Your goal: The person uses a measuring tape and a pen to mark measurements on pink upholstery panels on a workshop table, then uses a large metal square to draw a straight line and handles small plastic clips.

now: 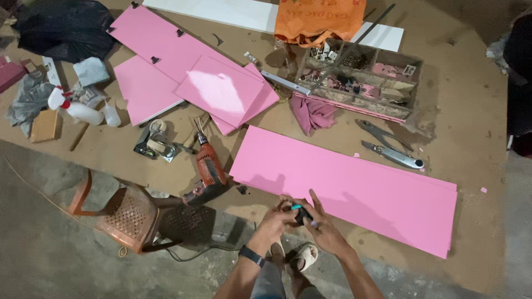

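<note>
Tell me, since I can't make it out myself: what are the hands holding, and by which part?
Both hands, left hand and right hand, pinch a small dark object with a teal tip between their fingertips; which part they grip cannot be told.

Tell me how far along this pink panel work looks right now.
Done: pink panels lie cut, some already carrying small dark fittings. In hand: both hands, left hand and right hand, hold a small dark item at the long pink panel. Left: that panel looks bare; the drill lies idle.

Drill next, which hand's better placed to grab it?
Left, probably. The left hand is on the side of the orange drill, which lies just up-left of it. The right hand sits farther off, over the long pink panel, fingers on the small black item.
</note>
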